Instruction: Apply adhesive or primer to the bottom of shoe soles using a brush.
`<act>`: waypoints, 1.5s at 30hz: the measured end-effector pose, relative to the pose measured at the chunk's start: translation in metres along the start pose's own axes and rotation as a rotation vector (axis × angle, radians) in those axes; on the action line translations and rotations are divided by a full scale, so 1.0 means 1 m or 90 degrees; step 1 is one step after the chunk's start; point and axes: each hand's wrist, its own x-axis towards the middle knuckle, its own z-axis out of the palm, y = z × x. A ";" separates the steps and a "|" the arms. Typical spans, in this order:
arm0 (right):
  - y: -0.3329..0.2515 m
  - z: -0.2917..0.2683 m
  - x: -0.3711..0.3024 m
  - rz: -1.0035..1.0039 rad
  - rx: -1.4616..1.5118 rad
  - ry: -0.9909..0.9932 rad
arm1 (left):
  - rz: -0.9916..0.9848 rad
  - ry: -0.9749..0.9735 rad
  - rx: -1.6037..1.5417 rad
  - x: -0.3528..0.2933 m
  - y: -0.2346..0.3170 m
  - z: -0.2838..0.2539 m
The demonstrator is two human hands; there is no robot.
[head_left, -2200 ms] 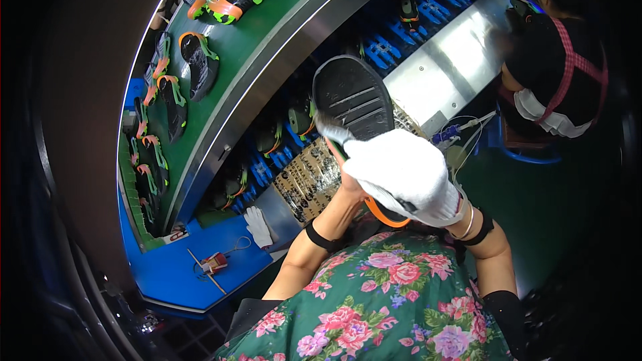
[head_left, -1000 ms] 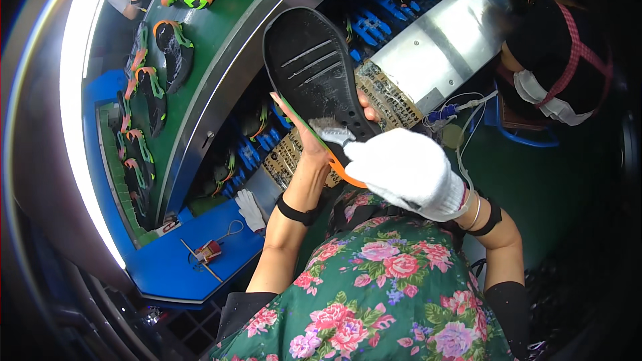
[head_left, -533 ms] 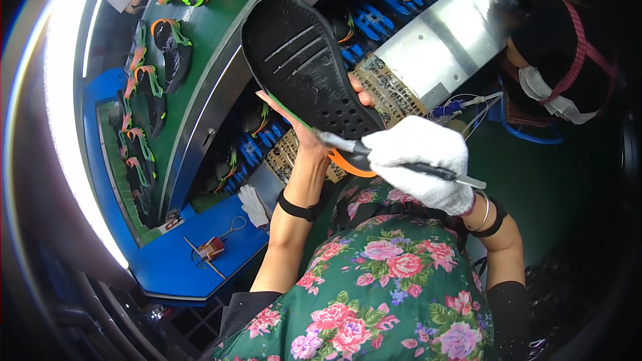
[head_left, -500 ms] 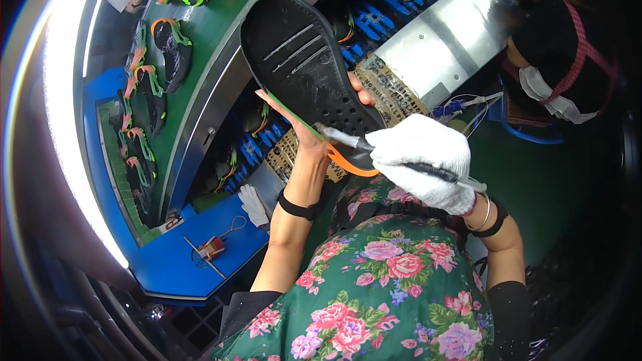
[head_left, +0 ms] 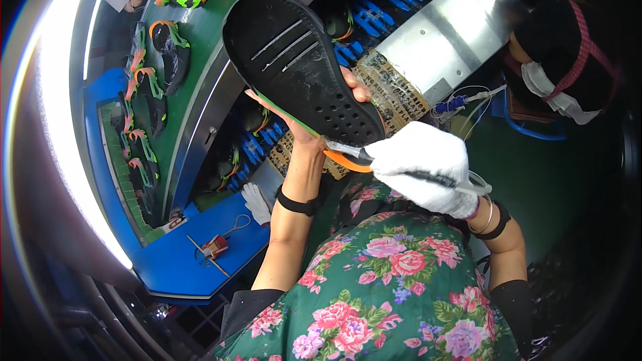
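Observation:
A black shoe sole (head_left: 284, 60), with slots toward its wide end and small round holes toward its narrow end, is held up in front of me. My bare left hand (head_left: 304, 135) is closed around it from beneath, fingertips showing over its right edge. An orange piece (head_left: 349, 162) and a green edge show along the lower left side. My right hand, in a white knit glove (head_left: 424, 167), grips a brush (head_left: 349, 150) with a dark handle and a pale tube behind it. The brush tip is at the sole's lower left edge, near my left wrist.
A green conveyor belt (head_left: 194, 70) carries several black, orange and green shoe parts. Blue racks, a metal panel (head_left: 435, 33) and printed cardboard (head_left: 391, 90) lie beyond the sole. A blue table (head_left: 180, 261) holds a white glove (head_left: 255, 204). Another person sits at right.
The sole has shifted left and tilted a little in my left hand. The brush tip has moved down along the edge toward the narrow end. My gloved right hand sits slightly lower.

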 end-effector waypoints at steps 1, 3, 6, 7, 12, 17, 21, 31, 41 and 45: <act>0.001 -0.001 -0.001 0.056 0.062 0.006 | -0.001 0.000 0.001 0.001 0.000 0.003; 0.001 -0.001 0.000 0.047 0.056 0.037 | 0.005 0.021 0.024 0.003 0.000 0.007; -0.003 -0.001 0.002 -0.065 -0.066 -0.001 | -0.024 -0.011 0.030 0.006 0.004 0.000; -0.002 -0.002 0.001 -0.065 -0.066 0.000 | -0.025 -0.012 0.030 0.006 0.005 0.000; -0.003 -0.008 0.000 0.000 -0.025 -0.002 | -0.030 -0.025 0.093 0.013 0.009 0.001; -0.005 -0.011 0.004 0.015 0.011 -0.002 | -0.019 -0.014 0.079 0.019 0.009 0.011; -0.006 -0.010 0.005 -0.075 -0.092 -0.042 | -0.013 -0.030 0.109 0.024 0.011 0.005; -0.008 -0.001 0.005 -0.109 -0.091 -0.037 | -0.020 -0.004 0.060 0.029 0.007 -0.003; 0.000 -0.013 0.002 0.002 -0.113 0.052 | -0.054 0.026 -0.010 0.035 0.000 -0.006; 0.006 -0.017 0.005 0.098 0.076 0.011 | -0.076 0.035 0.062 0.035 0.000 -0.009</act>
